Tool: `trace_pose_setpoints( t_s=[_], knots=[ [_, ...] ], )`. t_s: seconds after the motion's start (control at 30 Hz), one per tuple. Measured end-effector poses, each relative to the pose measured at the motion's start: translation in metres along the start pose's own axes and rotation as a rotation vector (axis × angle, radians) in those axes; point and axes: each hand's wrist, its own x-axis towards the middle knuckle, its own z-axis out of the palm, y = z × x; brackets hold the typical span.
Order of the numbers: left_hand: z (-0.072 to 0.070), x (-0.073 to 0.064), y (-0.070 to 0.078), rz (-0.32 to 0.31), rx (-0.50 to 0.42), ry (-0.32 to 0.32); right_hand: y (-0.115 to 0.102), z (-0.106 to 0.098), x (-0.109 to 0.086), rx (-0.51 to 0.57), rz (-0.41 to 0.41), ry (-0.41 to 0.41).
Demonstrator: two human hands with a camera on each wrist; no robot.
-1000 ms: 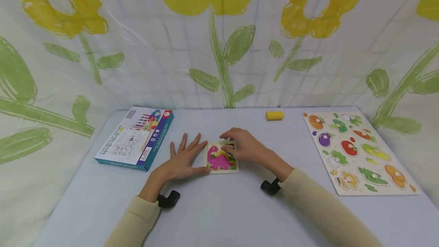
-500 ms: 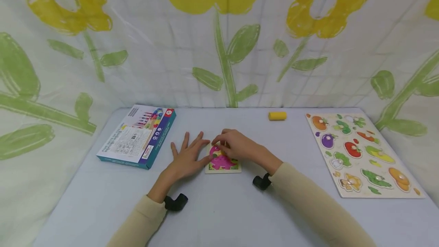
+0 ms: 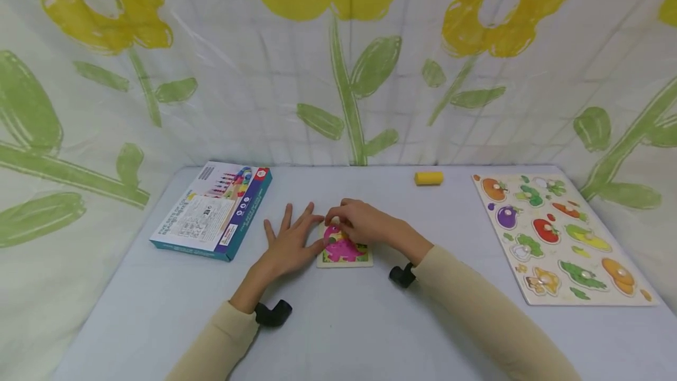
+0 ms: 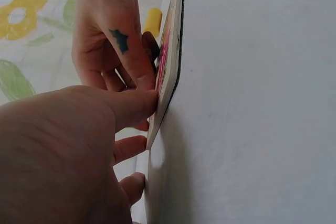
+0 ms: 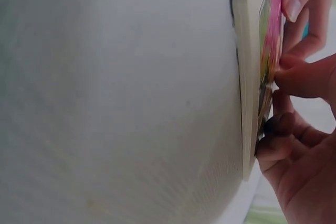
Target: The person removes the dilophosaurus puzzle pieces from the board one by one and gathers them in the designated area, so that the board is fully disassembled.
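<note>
On the table [image 3: 338, 328], my left hand [image 3: 289, 246], fingers spread, touches the puzzle [image 3: 345, 254]; my right hand [image 3: 366, 223] touches it, whether pinching I can't tell.

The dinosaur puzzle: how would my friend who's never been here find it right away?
Find the table, then look between the flat box and the big vegetable board. The left hand and right hand touch a small square there: the dinosaur puzzle. Unlike the box and board, it shows a pink dinosaur.
</note>
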Motion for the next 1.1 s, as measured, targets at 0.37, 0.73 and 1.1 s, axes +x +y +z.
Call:
trace_pose_setpoints(
  t_s=[0.37,0.73,1.1],
  knots=[
    [0.002,0.0,0.001,-0.022,-0.006,0.007,0.001,-0.002,0.003,-0.019,-0.022,-0.061],
    [0.002,0.002,0.003,-0.033,-0.017,0.019,-0.002,-0.008,0.004,-0.049,-0.018,-0.104],
    [0.002,0.002,0.006,-0.042,-0.026,0.021,0.0,-0.013,0.009,-0.09,-0.006,-0.163]
  ],
)
